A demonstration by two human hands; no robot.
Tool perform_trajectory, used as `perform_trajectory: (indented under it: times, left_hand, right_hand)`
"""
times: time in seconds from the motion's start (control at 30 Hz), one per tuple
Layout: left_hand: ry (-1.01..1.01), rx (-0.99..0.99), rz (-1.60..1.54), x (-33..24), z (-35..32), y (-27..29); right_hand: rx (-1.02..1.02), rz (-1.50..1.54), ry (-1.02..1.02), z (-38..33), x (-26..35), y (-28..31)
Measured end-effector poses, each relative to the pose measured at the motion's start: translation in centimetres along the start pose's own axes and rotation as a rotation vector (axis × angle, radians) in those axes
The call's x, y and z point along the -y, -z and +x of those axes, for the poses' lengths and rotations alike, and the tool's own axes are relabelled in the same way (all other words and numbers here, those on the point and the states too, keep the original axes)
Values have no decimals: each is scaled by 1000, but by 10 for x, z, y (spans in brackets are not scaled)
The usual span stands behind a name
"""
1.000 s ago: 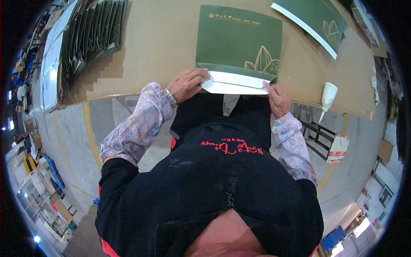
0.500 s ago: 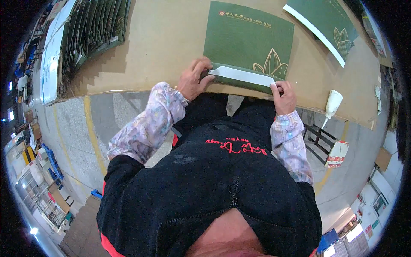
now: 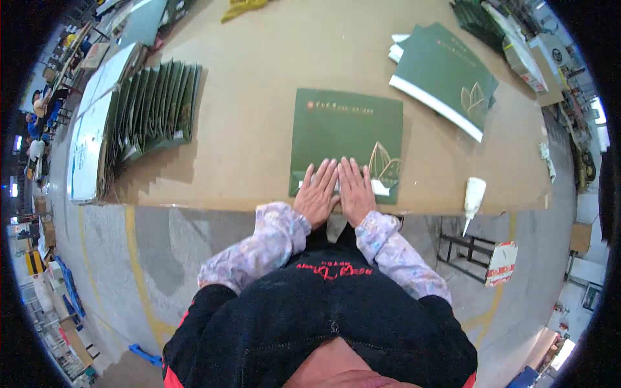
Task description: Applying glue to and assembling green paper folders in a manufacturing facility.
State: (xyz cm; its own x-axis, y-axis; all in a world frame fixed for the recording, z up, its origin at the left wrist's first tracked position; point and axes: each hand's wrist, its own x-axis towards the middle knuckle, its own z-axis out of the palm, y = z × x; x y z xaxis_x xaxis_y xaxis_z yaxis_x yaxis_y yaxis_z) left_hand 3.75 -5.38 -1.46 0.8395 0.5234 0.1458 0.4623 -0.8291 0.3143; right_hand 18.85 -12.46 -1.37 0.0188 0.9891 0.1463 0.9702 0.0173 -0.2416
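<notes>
A flat green paper bag (image 3: 343, 132) with gold line drawing and print lies at the table's near edge. My left hand (image 3: 315, 199) and my right hand (image 3: 356, 194) rest side by side on its bottom fold. Both are open, palms down, fingers stretched out and pointing away from me, the thumbs close together. Under them runs a white strip (image 3: 380, 188); its right end shows beyond my right hand, and most of the rest is covered. To the right, a white squeeze bottle (image 3: 475, 194) with a thin nozzle lies with its tip over the table edge.
More flat green bags (image 3: 446, 77) lie overlapped at the far right. On the left, several folded green bags (image 3: 155, 107) stand in a row against a white carton (image 3: 97, 129). A yellow cloth (image 3: 242, 8) lies at the far edge. A dark-framed stool (image 3: 472, 255) stands below right.
Both hands have let go of the bag's bottom corners and come together, flat on its bottom fold. The view has shifted, showing more of the table's far side.
</notes>
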Motion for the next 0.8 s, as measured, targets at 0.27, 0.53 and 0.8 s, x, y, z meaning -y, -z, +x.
perform_trajectory:
  times: [0.27,0.53,0.8]
  left_hand:
    - [175,115,59,12,-3,38]
    - [228,174,198,-1,23,25]
    - [96,122,82,4,33,17]
  right_hand:
    - [50,-102,-188,-13,-65,29]
    - [124,-165,-235,-2,-64,28]
    - [-18,-111,-75,43,-23,1]
